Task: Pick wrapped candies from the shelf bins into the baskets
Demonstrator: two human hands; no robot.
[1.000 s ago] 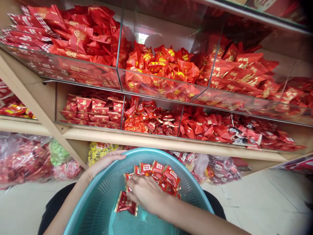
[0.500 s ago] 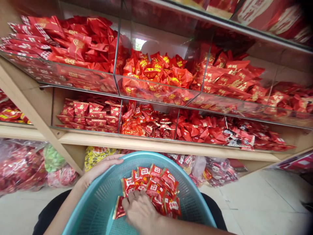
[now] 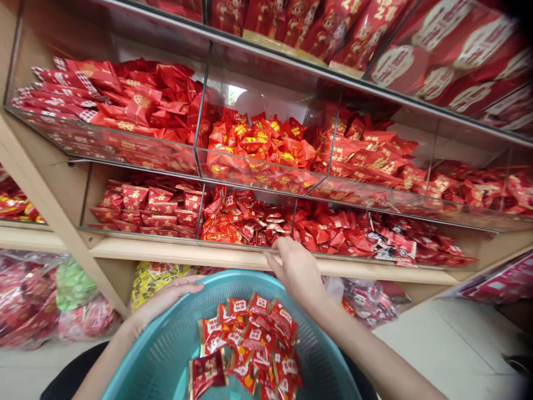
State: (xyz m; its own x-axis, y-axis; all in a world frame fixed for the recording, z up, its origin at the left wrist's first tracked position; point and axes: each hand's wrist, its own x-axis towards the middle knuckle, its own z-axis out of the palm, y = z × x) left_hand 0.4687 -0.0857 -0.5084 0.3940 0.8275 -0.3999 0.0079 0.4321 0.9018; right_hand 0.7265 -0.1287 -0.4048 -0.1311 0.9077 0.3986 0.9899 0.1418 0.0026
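Note:
A teal plastic basket (image 3: 154,344) rests at my lap, with red wrapped packets (image 3: 254,339) heaped inside and one darker red packet (image 3: 207,373) at their near left. My left hand (image 3: 166,294) grips the basket's upper left rim, fingers over the edge. Above the basket's far right rim, my right hand (image 3: 297,269) is raised at the front edge of the lower shelf (image 3: 187,253), just below the small red packets (image 3: 272,219). Its fingers are bent, with the thumb apart from them, and nothing shows between them.
Clear dividers split the shelves into bins of red packets (image 3: 260,139). Larger red bags (image 3: 325,28) stand on the top shelf. Under the lower shelf lie a yellow bag (image 3: 160,278), a green bag (image 3: 77,283) and bags of red packets (image 3: 33,300). Pale floor tiles (image 3: 449,339) show at right.
My right hand has risen out of the basket to the lower shelf's edge, leaving the dark red packet inside. My left hand stays on the rim. The view has tilted up slightly.

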